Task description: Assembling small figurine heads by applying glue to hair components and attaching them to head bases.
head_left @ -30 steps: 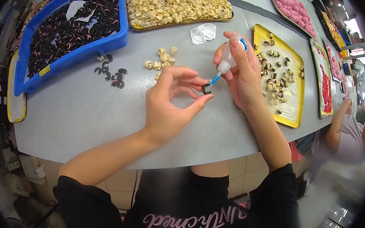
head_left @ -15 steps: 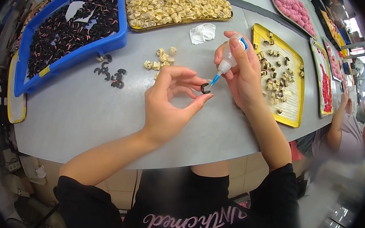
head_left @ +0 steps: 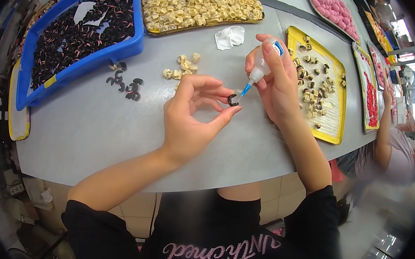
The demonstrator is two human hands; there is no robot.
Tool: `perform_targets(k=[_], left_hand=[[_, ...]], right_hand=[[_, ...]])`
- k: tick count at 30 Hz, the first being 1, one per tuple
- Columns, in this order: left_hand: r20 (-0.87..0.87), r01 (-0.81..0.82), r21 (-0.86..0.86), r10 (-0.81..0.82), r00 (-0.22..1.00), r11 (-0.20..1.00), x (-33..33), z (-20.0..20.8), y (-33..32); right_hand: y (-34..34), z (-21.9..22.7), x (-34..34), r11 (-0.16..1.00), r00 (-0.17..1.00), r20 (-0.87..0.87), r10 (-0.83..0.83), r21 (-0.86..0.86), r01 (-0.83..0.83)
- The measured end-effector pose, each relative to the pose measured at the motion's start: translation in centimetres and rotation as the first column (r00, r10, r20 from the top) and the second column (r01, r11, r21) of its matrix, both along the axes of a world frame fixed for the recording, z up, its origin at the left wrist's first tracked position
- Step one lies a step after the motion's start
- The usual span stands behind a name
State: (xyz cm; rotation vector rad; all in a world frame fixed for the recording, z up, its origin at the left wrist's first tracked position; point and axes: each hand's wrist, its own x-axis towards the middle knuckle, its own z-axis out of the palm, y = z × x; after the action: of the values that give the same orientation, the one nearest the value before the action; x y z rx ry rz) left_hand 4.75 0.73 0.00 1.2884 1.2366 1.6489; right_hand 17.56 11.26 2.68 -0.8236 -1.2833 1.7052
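Between thumb and fingertips, my left hand (head_left: 191, 116) pinches a small black curved piece (head_left: 232, 100), shaped like a C. My right hand (head_left: 278, 84) is wrapped round a clear squeeze bottle (head_left: 261, 67), tilted downward, with a white cap and a blue needle tip (head_left: 245, 89). The fine end of the needle is at the right side of the black piece; whether it touches cannot be made out. Beyond my left hand lie several cream-coloured small pieces (head_left: 186, 64). More black curved pieces (head_left: 133, 88) lie on the table to the left.
A blue bin (head_left: 138, 44) of black and pink pieces stands left. Behind is a tray of cream pieces (head_left: 198, 5), beside a crumpled white tissue (head_left: 229, 37). A yellow-rimmed tray (head_left: 338, 104) holds joined black-and-cream pieces. Another person (head_left: 388, 150) sits at far right.
The needle tip has shifted slightly down and right along the black piece, the bottle tilting a little with it. My left hand stays put. The other person's arm has moved.
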Motion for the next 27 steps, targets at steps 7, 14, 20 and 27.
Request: perform_targets(k=[7,14,20,27], left_hand=[[-0.015,0.001,-0.016,-0.001,1.0,1.0,-0.06,-0.01,0.09],[-0.01,-0.007,-0.021,0.006,1.0,1.0,0.07,-0.05,0.0],[-0.004,-0.013,-0.024,0.013,1.0,1.0,0.04,0.02,-0.04],[-0.004,-0.005,-0.025,0.005,1.0,1.0,0.04,-0.09,0.03]], right_hand=[[0.03,0.09,-0.03,0.999,1.0,0.018,0.008,0.048,-0.009],[-0.01,0.07,0.04,0.997,0.999,0.032,0.013,0.07,-0.015],[0.18,0.15,0.17,0.997,1.0,0.015,0.007,0.077,-0.008],[0.21,0.13,0.24,0.996,0.999,-0.008,-0.031,0.081,0.031]])
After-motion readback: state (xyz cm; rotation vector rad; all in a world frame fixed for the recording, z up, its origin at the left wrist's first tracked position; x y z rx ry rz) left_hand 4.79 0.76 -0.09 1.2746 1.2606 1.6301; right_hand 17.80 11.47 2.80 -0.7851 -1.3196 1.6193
